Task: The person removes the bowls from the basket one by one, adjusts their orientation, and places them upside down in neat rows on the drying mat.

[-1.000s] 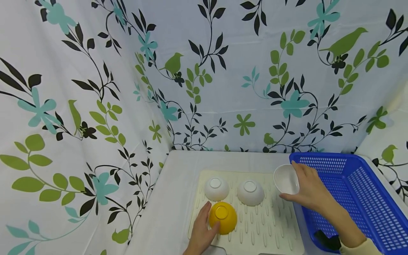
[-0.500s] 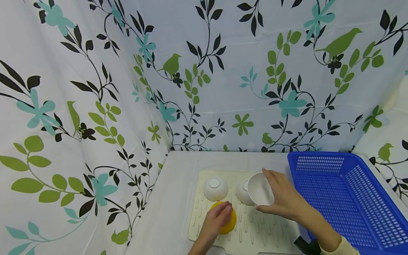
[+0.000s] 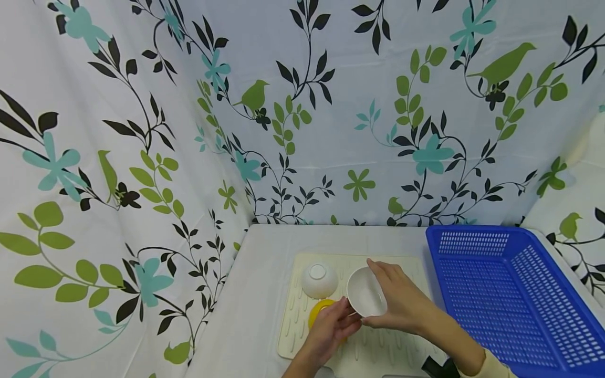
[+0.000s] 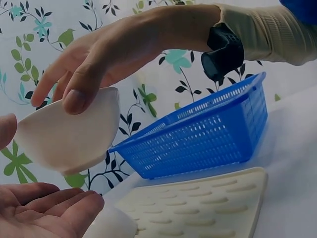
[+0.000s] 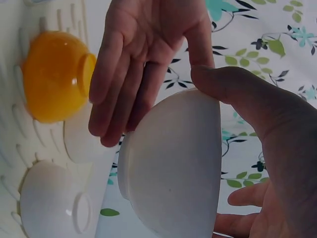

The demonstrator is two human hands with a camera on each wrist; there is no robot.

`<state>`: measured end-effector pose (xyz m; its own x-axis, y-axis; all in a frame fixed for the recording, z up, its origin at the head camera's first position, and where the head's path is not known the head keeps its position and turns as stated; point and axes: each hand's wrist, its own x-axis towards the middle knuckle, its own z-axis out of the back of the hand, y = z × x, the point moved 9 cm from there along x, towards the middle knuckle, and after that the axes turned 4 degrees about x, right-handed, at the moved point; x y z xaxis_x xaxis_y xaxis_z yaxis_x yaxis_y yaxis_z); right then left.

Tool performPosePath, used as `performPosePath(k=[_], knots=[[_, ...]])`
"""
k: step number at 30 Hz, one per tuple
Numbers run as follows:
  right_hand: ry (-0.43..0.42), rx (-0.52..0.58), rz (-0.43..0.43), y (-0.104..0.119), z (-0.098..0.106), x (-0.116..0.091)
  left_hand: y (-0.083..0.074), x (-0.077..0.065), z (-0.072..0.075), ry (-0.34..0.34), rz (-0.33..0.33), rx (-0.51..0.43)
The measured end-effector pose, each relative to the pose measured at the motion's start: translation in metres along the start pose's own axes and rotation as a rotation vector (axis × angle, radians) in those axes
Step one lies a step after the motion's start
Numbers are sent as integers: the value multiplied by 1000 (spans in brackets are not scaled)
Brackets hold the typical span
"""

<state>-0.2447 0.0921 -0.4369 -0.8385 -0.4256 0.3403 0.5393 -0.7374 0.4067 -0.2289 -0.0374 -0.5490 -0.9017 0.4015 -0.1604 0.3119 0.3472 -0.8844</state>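
My right hand (image 3: 406, 302) grips a white bowl (image 3: 366, 294) by its rim, above the drying mat. In the left wrist view the bowl (image 4: 69, 131) is upright, with the thumb outside the rim. My left hand (image 3: 326, 333) is palm up with fingers extended, just below the bowl's base; its fingers (image 5: 124, 94) come close to the foot ring in the right wrist view. Behind the left hand, a yellow bowl (image 3: 317, 310) lies upside down on the mat. One upturned white bowl (image 3: 319, 283) sits behind it; another is hidden by the held bowl in the head view.
The cream ridged drying mat (image 3: 295, 328) lies on a white table (image 3: 250, 294). To its right stands a blue perforated plastic basket (image 3: 472, 230). A patterned curtain (image 3: 302, 184) hangs around the back and sides. A black device (image 4: 223, 52) is strapped to the right wrist.
The right hand has carried the white bowl leftward from beside the basket to the left hand. The left hand has lifted off the yellow bowl, turned palm up and moved right.
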Motion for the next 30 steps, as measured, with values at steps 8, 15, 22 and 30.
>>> performPosePath(k=[8,15,22,30], knots=[[7,11,22,6,-8,1,1,1,-2,4,-4,-69],[6,7,24,8,-11,2,3,3,2,-5,0,-77],[3,22,22,6,-14,-1,4,4,4,25,-17,-80],[18,78,-19,-1,-12,-4,-2,5,9,2,-45,-26]])
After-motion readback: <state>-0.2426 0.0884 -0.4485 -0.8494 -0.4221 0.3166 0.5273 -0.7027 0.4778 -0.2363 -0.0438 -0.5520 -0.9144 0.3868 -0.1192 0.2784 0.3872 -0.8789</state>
